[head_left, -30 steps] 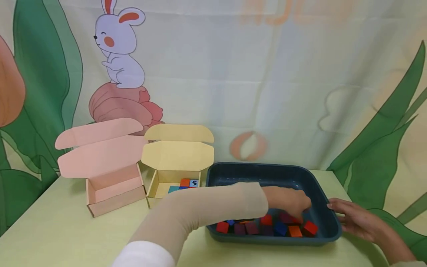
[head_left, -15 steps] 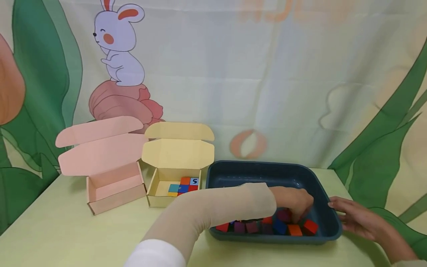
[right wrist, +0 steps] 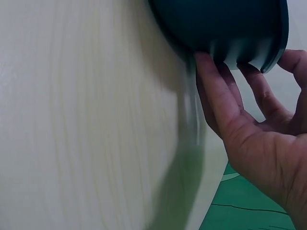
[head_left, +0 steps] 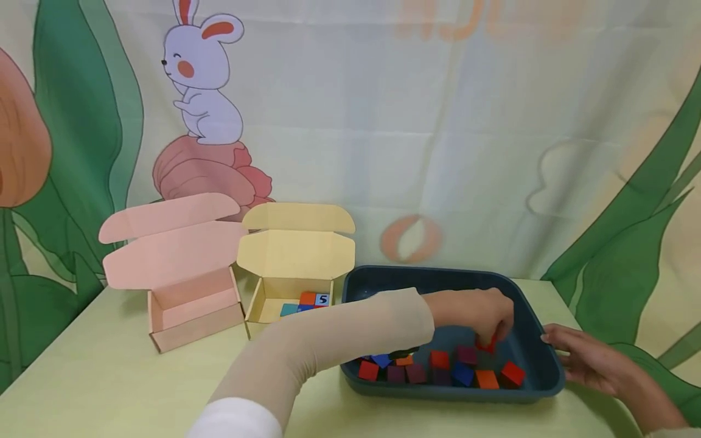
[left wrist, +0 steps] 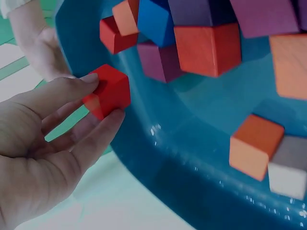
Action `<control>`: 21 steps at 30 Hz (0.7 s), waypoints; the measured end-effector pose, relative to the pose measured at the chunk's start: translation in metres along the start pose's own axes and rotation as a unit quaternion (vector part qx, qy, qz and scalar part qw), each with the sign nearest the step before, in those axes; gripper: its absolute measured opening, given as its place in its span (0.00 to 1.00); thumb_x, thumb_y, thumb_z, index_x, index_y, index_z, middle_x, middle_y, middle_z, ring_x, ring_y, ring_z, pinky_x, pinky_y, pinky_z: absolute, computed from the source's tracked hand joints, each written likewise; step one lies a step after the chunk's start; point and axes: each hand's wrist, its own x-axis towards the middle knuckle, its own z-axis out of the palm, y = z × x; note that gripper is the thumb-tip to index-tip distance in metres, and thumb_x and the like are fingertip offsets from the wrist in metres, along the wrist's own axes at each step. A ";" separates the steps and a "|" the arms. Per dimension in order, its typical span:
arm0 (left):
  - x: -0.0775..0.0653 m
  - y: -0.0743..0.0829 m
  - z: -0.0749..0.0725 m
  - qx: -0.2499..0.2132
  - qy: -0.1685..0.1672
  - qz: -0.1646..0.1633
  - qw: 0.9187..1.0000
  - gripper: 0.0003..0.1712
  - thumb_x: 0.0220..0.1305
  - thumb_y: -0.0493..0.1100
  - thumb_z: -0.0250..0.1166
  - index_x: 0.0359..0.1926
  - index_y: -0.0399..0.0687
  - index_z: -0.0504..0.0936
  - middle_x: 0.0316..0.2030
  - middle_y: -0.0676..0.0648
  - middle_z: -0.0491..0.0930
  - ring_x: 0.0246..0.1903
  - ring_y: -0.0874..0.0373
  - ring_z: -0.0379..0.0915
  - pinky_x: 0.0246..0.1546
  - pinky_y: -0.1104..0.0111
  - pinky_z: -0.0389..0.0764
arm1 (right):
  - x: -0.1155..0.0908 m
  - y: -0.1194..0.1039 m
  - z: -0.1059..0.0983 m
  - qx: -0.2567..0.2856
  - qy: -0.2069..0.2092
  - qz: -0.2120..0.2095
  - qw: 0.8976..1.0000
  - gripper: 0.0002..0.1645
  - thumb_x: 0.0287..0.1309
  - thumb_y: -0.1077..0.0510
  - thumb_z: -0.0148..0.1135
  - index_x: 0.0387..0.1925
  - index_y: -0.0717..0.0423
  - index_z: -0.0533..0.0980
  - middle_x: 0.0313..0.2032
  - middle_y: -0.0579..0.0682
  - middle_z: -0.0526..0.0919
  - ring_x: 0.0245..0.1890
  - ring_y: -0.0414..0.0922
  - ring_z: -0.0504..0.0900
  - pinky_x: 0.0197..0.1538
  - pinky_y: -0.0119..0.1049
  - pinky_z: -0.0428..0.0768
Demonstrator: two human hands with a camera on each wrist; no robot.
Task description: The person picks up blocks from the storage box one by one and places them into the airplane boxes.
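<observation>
My left hand (head_left: 484,313) reaches into the dark blue plastic tub (head_left: 438,396). Its thumb and fingers pinch a red cube (left wrist: 115,88), seen clearly in the left wrist view and raised toward the tub's side. Other cubes lie below: a purple cube (head_left: 467,354), an orange cube (head_left: 486,379), a blue cube (head_left: 463,373) and another red cube (head_left: 512,374). At the tub's right end my right hand (head_left: 588,362) holds the rim; in the right wrist view its fingers (right wrist: 218,86) lie against the outer wall and the thumb is at the edge.
Left of the tub stands a yellow cardboard box (head_left: 296,255), lid up, with several coloured blocks (head_left: 308,299) inside, one marked 5. Farther left is a pink cardboard box (head_left: 197,319), also lid up. A printed rabbit curtain (head_left: 350,121) hangs behind the table.
My left hand has come up from among the cubes and now shows a red cube in its fingertips. The right hand stays on the tub's rim.
</observation>
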 end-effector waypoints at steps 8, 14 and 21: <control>-0.051 -0.041 -0.017 -0.001 0.051 0.034 0.998 0.15 0.59 0.30 0.71 0.45 0.50 0.89 0.44 0.55 0.84 0.37 0.63 0.75 0.33 0.76 0.78 | 0.000 -0.001 0.006 0.007 0.028 0.005 1.000 0.14 0.80 0.54 0.42 0.61 0.49 0.60 0.53 0.43 0.74 0.53 0.46 0.82 0.53 0.45 0.83; -0.098 -0.092 -0.026 0.045 0.084 -0.013 0.995 0.16 0.57 0.30 0.71 0.44 0.51 0.91 0.45 0.53 0.87 0.49 0.57 0.76 0.43 0.72 0.79 | 0.000 -0.004 0.010 0.024 0.005 0.004 1.000 0.11 0.80 0.55 0.41 0.57 0.45 0.65 0.54 0.44 0.76 0.54 0.46 0.82 0.54 0.45 0.83; -0.152 -0.156 -0.024 -0.024 0.082 -0.079 0.993 0.19 0.49 0.26 0.75 0.44 0.41 0.88 0.38 0.47 0.87 0.41 0.53 0.76 0.34 0.70 0.82 | -0.002 -0.003 0.009 0.009 0.029 0.010 0.999 0.25 0.80 0.54 0.42 0.70 0.58 0.50 0.51 0.41 0.77 0.53 0.44 0.83 0.54 0.46 0.83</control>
